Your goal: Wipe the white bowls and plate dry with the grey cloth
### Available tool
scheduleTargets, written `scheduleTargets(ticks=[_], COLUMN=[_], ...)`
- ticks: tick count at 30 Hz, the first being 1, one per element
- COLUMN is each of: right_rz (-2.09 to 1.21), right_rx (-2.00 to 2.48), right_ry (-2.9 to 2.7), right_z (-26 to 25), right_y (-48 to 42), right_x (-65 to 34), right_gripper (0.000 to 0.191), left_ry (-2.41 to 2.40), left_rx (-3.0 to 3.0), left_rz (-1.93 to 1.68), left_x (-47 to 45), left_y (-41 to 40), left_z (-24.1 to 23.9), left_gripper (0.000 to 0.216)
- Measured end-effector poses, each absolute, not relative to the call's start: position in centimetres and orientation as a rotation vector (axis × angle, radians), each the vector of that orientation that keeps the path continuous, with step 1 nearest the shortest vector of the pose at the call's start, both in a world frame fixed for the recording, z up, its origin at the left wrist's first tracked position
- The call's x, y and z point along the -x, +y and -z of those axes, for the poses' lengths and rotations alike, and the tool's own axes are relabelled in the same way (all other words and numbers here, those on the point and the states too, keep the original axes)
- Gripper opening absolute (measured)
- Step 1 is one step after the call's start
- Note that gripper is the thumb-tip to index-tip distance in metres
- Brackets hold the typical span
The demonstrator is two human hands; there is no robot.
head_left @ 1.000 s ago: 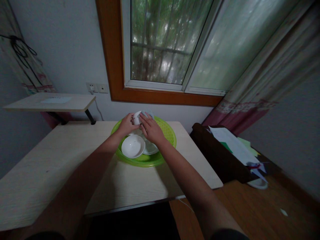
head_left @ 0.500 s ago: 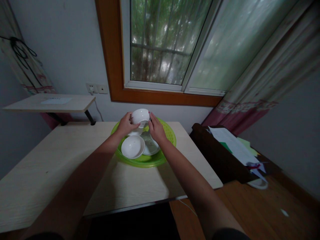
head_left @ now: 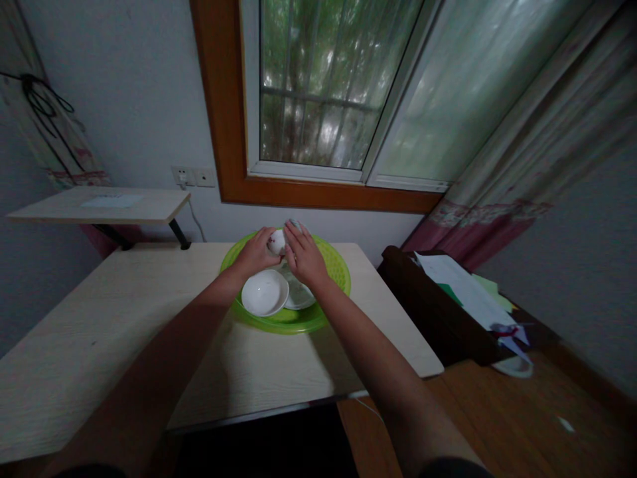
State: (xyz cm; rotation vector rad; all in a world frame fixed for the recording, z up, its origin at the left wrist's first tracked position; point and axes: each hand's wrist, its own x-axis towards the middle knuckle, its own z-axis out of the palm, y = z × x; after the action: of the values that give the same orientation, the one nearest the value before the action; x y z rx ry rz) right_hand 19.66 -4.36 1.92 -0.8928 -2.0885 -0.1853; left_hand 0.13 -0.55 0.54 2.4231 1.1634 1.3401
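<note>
A white bowl with a small red floral pattern is held up between my two hands above the green plastic basket. My left hand is closed round the bowl's left side. On the other side, my right hand presses against the bowl with its fingers laid along it, hiding much of it. The bowl looks tilted. Below, in the basket, a white bowl sits with its mouth up, beside a white dish partly covered by my right hand.
The basket stands on a pale wooden table, close to the window wall. A raised shelf with a paper on it is at the back left. Papers lie on a dark brown piece of furniture to the right.
The held bowl has turned and tilted, showing less of its outside. My right hand has moved up and left over it, and my left hand has shifted slightly right.
</note>
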Motion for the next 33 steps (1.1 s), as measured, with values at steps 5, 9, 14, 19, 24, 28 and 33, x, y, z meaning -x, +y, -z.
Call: scheduleTargets(ticks=[5, 9, 14, 19, 24, 28, 33], right_rz=[-0.04, -0.105, 0.084, 0.199, 0.157, 0.036, -0.18], right_rx=[1.054, 1.052, 0.912, 0.796, 0.841, 0.964, 1.061], right_ry=[-1.831, -1.817, -2.007, -2.233, -2.16, -1.994, -1.828], right_z=[-0.7, -0.4, -0.9, -1.8, -1.9, -1.2, -0.2], right_y=[-2.8, -2.6, -3.6, -4.7, -4.6, -3.8, -2.8], right_x=[-20.9, -21.1, -20.3, -19.4, -19.4, -20.0, -20.7], right_gripper=[0.054, 0.055, 0.053, 0.053, 0.053, 0.052, 0.056], left_ry=[1.227, 1.287, 1.348, 1.346, 1.341, 1.317, 1.216], left_rx=[-2.28, -2.13, -2.007, -2.006, -1.885, -1.81, -1.758], left_rz=[-1.438, -1.542, -1.602, -1.567, -1.637, -1.687, -1.62], left_x=[0.1, 0.1, 0.2, 0.4, 0.6, 0.9, 1.0], left_y=[0.0, 0.6, 0.8, 0.6, 1.1, 1.8, 2.1], left_z=[0.0, 0.3, 0.2, -0.1, 0.1, 0.5, 0.8], left_gripper=[0.065, 0.065, 0.062, 0.054, 0.061, 0.063, 0.065])
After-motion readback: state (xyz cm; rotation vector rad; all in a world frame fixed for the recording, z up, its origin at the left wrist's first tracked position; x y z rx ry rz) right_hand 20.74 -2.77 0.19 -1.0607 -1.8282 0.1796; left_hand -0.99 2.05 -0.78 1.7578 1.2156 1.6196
